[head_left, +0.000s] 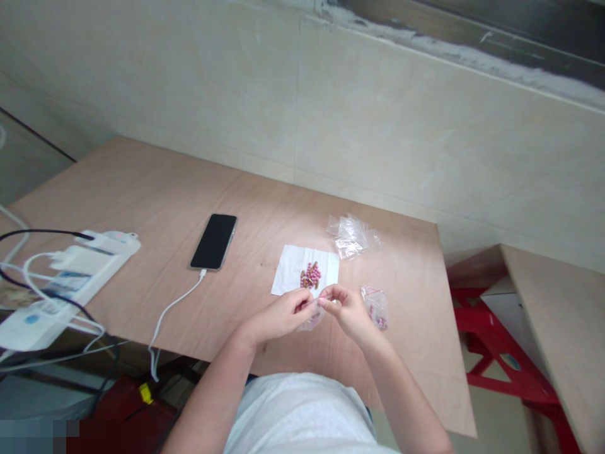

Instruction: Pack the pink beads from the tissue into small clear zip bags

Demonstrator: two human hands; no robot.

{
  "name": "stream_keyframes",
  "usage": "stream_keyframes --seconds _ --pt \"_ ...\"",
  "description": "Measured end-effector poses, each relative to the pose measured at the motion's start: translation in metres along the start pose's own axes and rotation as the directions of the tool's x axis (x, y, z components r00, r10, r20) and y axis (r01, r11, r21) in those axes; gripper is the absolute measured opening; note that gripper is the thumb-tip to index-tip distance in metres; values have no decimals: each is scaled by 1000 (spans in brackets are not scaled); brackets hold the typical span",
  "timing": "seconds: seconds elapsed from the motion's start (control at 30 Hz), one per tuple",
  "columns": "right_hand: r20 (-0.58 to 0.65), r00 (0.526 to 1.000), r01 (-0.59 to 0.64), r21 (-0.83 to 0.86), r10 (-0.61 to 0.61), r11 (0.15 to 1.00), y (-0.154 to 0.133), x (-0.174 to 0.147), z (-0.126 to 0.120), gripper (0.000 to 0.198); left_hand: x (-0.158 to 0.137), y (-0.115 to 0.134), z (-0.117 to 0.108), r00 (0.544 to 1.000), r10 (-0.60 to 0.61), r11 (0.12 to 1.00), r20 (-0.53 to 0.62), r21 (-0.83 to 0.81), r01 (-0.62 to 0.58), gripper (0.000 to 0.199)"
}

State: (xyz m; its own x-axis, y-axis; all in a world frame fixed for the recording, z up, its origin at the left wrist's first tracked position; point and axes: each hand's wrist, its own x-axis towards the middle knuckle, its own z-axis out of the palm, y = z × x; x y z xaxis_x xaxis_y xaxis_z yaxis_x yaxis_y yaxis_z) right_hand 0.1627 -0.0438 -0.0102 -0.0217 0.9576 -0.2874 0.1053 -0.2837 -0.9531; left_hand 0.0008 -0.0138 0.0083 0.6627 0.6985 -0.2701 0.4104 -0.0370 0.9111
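"What are you seeing through the head camera?"

"From a distance, I'm watching two bare hands meeting over a smooth, pale wooden table (pixel 255 195). The left hand (pixel 293 310) is curling inward, its thumb and fingers closing narrowly on the upper part of a small clear bag (pixel 310 321)."

"And the right hand (pixel 347 310)?"

"It's pinching the same bag from the other side, thumb and forefinger drawn together. The thin, crinkled film is hanging just below the fingertips, with something pinkish showing through. I'm not managing to count what's inside."

"Where are the loose pieces lying?"

"Just beyond the fingers, rounded pink beads (pixel 311 275) are sitting in a heap with shiny, longish gold-brown pieces (pixel 303 277), all resting on a creased square of white paper (pixel 289 268)."

"What else are you picking out?"

"Right of the right hand, a second clear bag (pixel 375 302) is lying flat, a reddish strip running along its top and pink bits gathering low down. Farther back, a pile of glossy plastic bags (pixel 353 236) is catching the light. On the left, a slim, dark-screened phone (pixel 213 242) is lying beside a looping white cable (pixel 172 306), which is plugging into its near end."
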Motion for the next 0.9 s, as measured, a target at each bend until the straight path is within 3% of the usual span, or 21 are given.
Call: stream_keyframes --seconds 0.17,0.47,0.7,0.9 --pt "2 1000 -9 -28 9 1000 -5 -3 4 15 2 -5 4 1000 29 999 0 15 -29 24" --pt "70 996 -78 251 62 965 -3 1 1 20 -2 -4 -7 997 61 998 -44 2 -61 20" --pt "57 997 -57 193 46 980 -6 1 1 20 0 -4 1 999 -32 991 25 -126 35 23" --pt "103 990 -115 256 92 960 -2 2 4 19 4 -5 2 1000 -1 993 -10 -116 0 24"
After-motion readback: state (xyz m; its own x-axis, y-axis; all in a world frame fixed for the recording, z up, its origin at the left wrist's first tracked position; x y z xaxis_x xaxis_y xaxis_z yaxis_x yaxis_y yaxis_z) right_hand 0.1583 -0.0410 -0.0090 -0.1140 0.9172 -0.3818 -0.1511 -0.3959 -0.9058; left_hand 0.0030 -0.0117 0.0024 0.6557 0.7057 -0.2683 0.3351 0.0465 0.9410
